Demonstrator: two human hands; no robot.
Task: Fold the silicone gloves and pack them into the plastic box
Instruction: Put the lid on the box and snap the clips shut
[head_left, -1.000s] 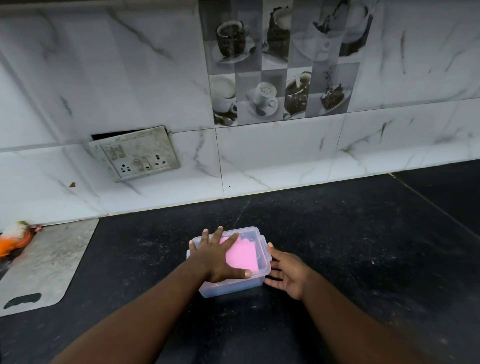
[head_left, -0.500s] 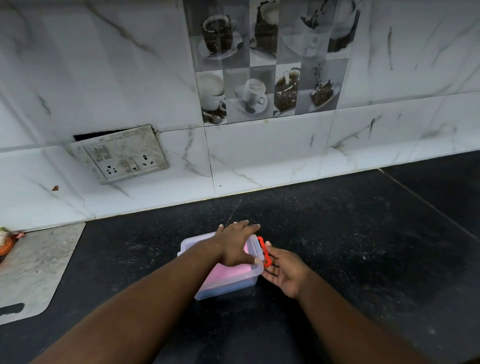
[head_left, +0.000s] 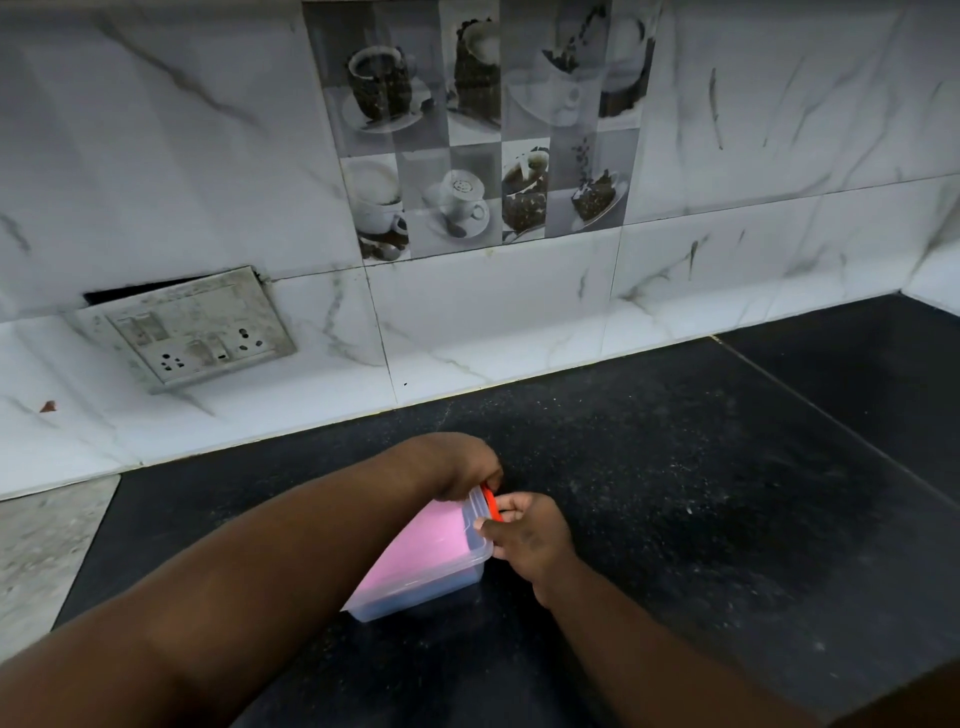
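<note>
- plastic box (head_left: 415, 582) sits on the black worktop (head_left: 675, 493), lid on; the left forearm hides its far-left half
- pink silicone gloves (head_left: 415, 545) inside show only as a pink blur through the lid, folds unreadable
- left hand (head_left: 457, 465) curled over the far corner, fingers tucked under; grip state, can't tell
- right hand (head_left: 524, 535) pinches the red clasp (head_left: 491, 504), mostly covered

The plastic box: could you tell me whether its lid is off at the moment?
No, the clear lid sits on the plastic box, with both hands at its red clip.
</note>
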